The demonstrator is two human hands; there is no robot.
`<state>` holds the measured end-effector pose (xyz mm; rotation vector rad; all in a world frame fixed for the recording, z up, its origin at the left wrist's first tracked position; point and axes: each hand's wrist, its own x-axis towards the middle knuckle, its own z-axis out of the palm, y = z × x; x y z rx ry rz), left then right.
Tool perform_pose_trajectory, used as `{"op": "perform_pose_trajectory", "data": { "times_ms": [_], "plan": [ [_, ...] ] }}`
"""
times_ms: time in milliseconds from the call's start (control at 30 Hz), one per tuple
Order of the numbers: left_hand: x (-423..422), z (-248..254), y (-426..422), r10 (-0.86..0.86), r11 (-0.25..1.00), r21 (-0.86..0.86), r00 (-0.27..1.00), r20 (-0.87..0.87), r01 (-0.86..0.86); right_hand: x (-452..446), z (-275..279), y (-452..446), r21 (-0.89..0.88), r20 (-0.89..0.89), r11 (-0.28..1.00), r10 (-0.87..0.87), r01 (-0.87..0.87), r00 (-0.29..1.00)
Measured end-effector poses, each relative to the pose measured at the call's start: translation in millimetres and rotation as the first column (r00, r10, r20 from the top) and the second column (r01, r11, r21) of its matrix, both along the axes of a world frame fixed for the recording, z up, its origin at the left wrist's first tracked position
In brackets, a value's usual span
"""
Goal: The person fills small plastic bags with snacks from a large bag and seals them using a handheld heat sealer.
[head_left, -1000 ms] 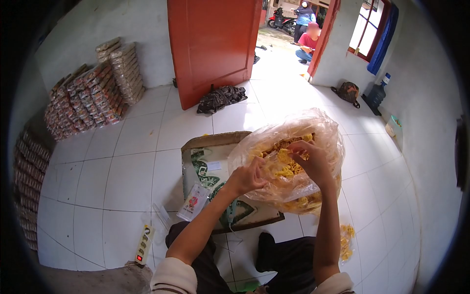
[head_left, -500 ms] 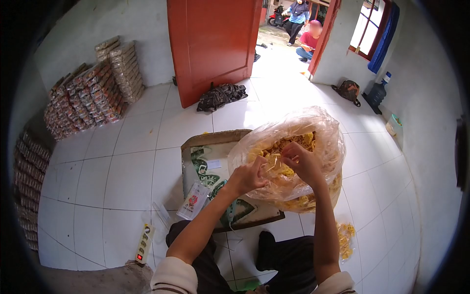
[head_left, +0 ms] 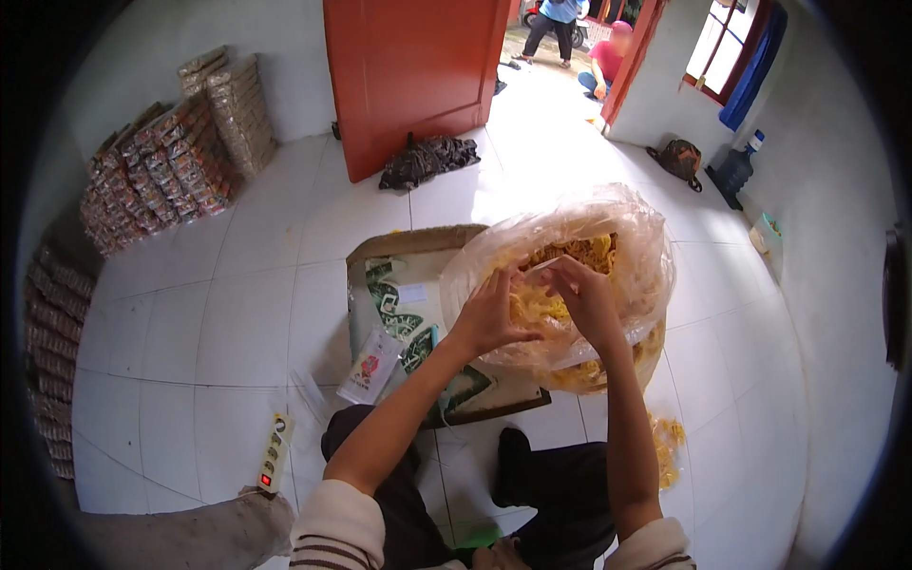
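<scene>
A large clear plastic bag (head_left: 651,275) of yellow and brown curly snacks stands open on the right part of a low board (head_left: 418,242). Over its mouth, my left hand (head_left: 489,318) and my right hand (head_left: 584,299) meet at the fingertips. Between them is a small clear plastic bag (head_left: 532,309) with yellow pieces, pinched at its top edge. Printed plastic pouches (head_left: 372,366) lie on the board's left front corner.
Stacked packets (head_left: 166,171) stand at the back left. A power strip (head_left: 275,454) lies on the tiles. A filled packet (head_left: 667,446) is beside my right forearm. Beyond the red door (head_left: 418,85), two people are outside.
My left hand has moved up and its fingertips now meet my right hand's. The right hand has come off the snacks. Outside, the standing person has walked left. The view has tilted down slightly.
</scene>
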<state>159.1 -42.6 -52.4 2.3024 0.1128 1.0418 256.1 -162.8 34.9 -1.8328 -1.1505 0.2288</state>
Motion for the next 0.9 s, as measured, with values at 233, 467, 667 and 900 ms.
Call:
{"op": "perform_pose_trajectory", "data": {
  "times_ms": [233,467,667,900],
  "plan": [
    [18,1,-6,-0.050,0.972,-0.234,0.943,-0.330,-0.030,44,-1,-16,0.166,0.179,0.986,-0.045,0.016,0.983],
    [38,-8,-11,0.010,0.976,-0.207,0.965,-0.261,-0.065,108,-68,-33,-0.143,0.216,0.960,-0.208,0.242,0.954],
    [41,-11,-5,0.095,0.980,-0.130,0.934,-0.345,-0.147,126,-110,-7,-0.516,0.408,0.828,0.013,0.218,0.913],
    [31,-16,10,0.144,0.987,-0.026,0.935,-0.323,-0.160,140,-154,13,-0.620,0.514,0.722,0.080,0.306,0.854]
  ]
}}
